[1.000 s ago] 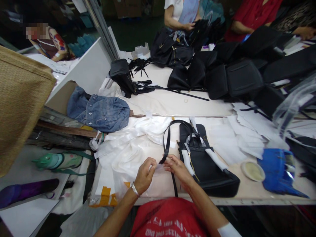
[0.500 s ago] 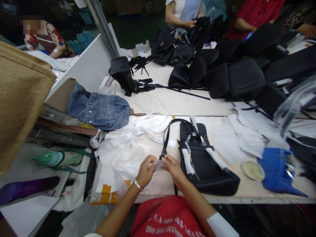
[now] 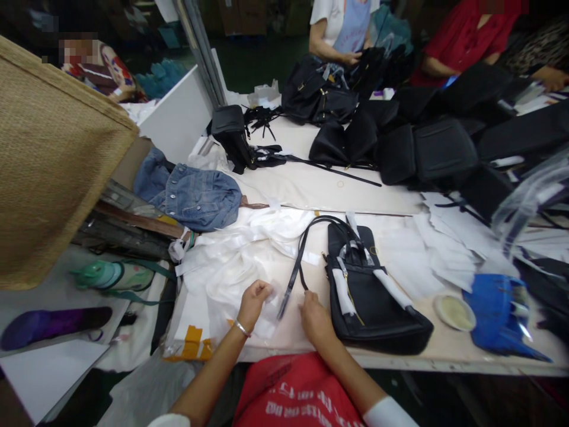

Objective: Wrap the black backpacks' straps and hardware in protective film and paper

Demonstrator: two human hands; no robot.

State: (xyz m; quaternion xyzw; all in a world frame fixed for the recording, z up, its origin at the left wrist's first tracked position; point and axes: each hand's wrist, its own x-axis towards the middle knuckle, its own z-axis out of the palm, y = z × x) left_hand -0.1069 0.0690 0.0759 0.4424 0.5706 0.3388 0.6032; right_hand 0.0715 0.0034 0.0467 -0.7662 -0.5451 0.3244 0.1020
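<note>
A black bag (image 3: 373, 302) lies on the pale table (image 3: 311, 190) with white paper wrapped round its handles. Its long black strap (image 3: 303, 252) loops to the left, and the strap's loose end points down between my hands. My left hand (image 3: 252, 301) is closed, pinching thin white tissue paper (image 3: 231, 273) just left of that strap end. My right hand (image 3: 313, 313) rests with curled fingers on the table between the strap end and the bag. What its fingers hold, if anything, is hidden.
A denim jacket (image 3: 191, 193) and a green bottle (image 3: 113, 276) lie at the left under a woven straw panel (image 3: 53, 160). Loose white sheets (image 3: 444, 249), a round dish (image 3: 454, 309) and a blue object (image 3: 498, 314) sit right. Black bags (image 3: 427, 142) pile up beyond, where other people (image 3: 340, 29) work.
My hands have come apart and dropped toward the table edge. The strap, held between both hands before, now lies loose with its end free between them.
</note>
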